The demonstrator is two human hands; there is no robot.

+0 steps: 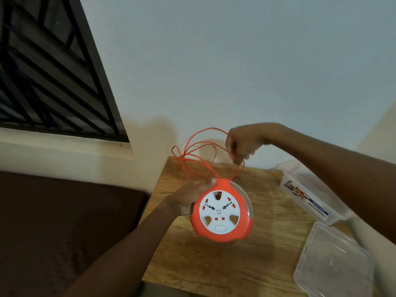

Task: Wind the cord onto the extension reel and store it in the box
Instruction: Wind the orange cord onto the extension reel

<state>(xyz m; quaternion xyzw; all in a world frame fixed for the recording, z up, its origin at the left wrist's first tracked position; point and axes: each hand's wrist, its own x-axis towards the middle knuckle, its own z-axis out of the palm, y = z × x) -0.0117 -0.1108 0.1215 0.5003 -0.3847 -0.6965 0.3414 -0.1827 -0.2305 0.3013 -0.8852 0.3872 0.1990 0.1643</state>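
A round orange extension reel [222, 212] with a white socket face is held above the wooden table [214, 264]. My left hand [190, 197] grips its upper left edge. Thin orange cord [192, 151] runs up from the top of the reel in several loose loops over the table's far edge. My right hand [241, 144] is raised above the reel, with its fingers pinched on a strand of this cord. A clear plastic box [308, 200] with a printed label stands at the table's right side, partly hidden behind my right forearm.
A clear plastic lid [334, 262] lies flat at the table's near right corner. A dark brown cushion [64, 232] sits left of the table. A pale wall and a barred window [49, 67] are behind.
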